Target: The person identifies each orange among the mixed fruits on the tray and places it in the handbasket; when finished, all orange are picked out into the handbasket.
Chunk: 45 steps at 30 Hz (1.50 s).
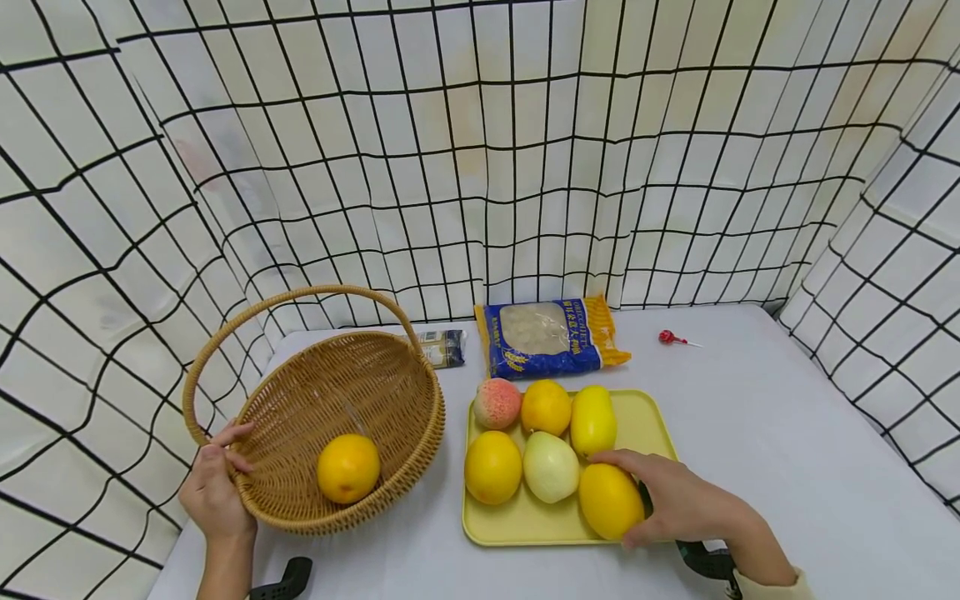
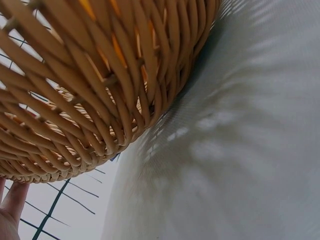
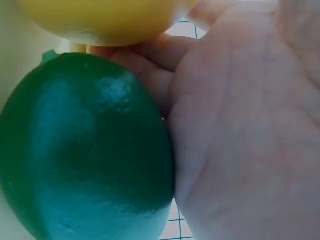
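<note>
Wicker first: we've got a basket tilted on the left, then a yellow tray of fruit beside it and a blue pasta bag behind the tray. Our left hand has fingers clamped on the basket's rim, while our right hand has thumb and fingers bent around a gold fruit at the tray's near right corner, with a green fruit tucked by the palm. Smaller stuff: an orange low in the basket, a peach at the tray's far left corner, and a red lollipop off to the right.
</note>
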{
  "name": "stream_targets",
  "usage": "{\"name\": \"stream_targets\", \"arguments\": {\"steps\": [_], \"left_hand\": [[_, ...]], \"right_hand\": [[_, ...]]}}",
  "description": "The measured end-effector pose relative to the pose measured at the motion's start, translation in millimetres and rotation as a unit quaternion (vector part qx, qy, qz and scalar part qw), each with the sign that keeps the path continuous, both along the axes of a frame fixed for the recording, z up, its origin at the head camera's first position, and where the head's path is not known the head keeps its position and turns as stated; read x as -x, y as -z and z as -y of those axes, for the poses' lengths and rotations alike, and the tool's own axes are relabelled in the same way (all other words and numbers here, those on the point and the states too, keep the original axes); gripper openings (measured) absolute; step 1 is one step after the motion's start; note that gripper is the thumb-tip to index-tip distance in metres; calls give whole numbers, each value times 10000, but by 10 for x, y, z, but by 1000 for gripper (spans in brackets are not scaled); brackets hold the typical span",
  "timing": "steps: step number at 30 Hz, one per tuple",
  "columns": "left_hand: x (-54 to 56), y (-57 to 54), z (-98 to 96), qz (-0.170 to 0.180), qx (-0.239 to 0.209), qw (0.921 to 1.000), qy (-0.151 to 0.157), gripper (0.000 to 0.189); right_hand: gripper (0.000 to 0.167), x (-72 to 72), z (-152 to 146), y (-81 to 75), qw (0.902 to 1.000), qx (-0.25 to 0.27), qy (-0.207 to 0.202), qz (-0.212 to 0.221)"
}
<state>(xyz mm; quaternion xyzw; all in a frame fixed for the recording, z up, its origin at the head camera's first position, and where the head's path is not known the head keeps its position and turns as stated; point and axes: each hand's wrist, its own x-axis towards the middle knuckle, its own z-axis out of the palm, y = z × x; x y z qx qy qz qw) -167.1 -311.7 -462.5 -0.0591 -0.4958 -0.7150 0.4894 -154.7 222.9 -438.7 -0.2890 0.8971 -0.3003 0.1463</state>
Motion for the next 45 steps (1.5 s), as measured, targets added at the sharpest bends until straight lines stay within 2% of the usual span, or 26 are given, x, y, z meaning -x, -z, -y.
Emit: {"name": "stream_targets", "arguments": {"steps": [5, 18, 21, 26, 34, 41, 45], "left_hand": [[-1, -4, 4, 3, -22, 10000, 20, 56], [1, -4, 7, 27, 5, 10000, -8, 55], [2, -2, 9, -15, 3, 10000, 1, 55], [1, 1, 11, -65, 6, 10000, 14, 54], [-11, 5, 8, 65, 73, 10000, -8, 54], [-11, 8, 9, 77, 92, 9999, -27, 53], [-14, 7, 13, 170, 124, 9998, -71, 52]], "right_hand": [[89, -5, 6, 3, 9999, -7, 62, -90], [90, 43, -16, -5, 9942, 836, 643, 197], [91, 62, 3, -9, 9897, 1187, 768, 242], [91, 112, 45, -11, 9795, 1811, 876, 46], [87, 160, 150, -53, 9610, 2527, 1105, -192], [84, 231, 274, -114, 9479, 3019, 917, -445], [82, 271, 371, -152, 9454, 3111, 810, -532]]}}
